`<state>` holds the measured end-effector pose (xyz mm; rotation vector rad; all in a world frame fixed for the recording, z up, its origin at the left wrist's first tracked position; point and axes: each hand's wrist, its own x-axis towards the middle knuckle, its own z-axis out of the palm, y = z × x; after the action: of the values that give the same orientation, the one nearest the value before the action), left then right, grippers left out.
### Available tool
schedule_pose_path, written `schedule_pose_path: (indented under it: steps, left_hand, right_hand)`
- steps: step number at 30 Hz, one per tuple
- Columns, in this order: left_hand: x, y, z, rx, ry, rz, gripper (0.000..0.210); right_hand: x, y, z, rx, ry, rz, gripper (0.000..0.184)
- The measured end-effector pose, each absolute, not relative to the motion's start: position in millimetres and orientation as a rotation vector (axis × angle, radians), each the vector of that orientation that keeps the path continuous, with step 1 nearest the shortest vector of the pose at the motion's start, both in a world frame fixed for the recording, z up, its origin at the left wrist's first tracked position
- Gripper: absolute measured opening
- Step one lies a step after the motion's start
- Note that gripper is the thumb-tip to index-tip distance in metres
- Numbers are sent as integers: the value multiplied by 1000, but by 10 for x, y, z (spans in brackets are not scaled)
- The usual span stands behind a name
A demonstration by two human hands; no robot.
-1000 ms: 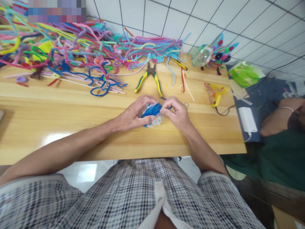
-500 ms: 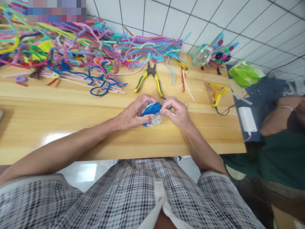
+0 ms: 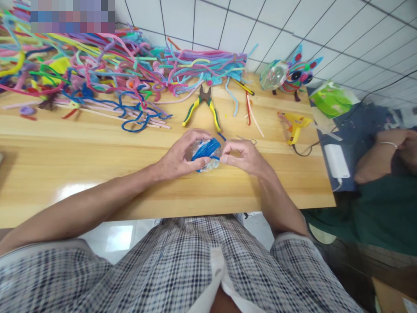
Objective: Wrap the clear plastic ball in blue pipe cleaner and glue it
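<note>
- While the left hand (image 3: 177,157) is curving around a clear, crinkly lump (image 3: 213,164) with blue strands (image 3: 206,149) on it, its thumb and fingers are standing apart, one on each side.
- The lump is sitting in the middle of the frame, between the two hands. I cannot tell if it is touching the table (image 3: 283,189) underneath.
- The right hand (image 3: 246,157) is coming in from the right side of the lump. Its thumb and pointing finger are pinching close together at the end of a thin blue strand (image 3: 214,158).
- Just above the hands, pliers (image 3: 205,100) with yellow and green handles are lying with their handles spread. A short blue piece (image 3: 221,136) is lying by the tip of the right-hand handle.
- A big, messy pile of fuzzy sticks (image 3: 97,74) is filling the upper left of the frame, in lots of colors.
- A neater bunch of purple, pink and blue sticks (image 3: 208,61) is lying at the top middle.
- A toy (image 3: 298,76) with blue ears is standing in the upper right, and a yellow glue gun (image 3: 295,129) is lying below it.
- At the right edge, another person's arm (image 3: 374,161) is showing, near a white box (image 3: 337,161).
</note>
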<state>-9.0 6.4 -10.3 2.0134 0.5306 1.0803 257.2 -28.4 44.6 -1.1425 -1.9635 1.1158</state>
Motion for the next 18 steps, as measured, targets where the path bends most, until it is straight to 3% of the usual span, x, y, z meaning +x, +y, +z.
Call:
schedule_pose_path:
  steps: [9,13,16,18]
  left_hand:
    - [-133,61,-119,2192,614,1168,53]
    - [-129,45,-137,2235,627,1144,54]
    - [-110,29,-150,2237,631,1192,58]
    - [-95,23,-160,2231,633,1239,62]
  right_hand:
    - [2909,-250,545,-1537,-1749,818,33]
    - [3542,-295,357,-1795,-1490,412,19]
    - [4083,-298,188,-2039,-1059,57,29]
    - [4353,-263,118,-2122,-887,-10,38]
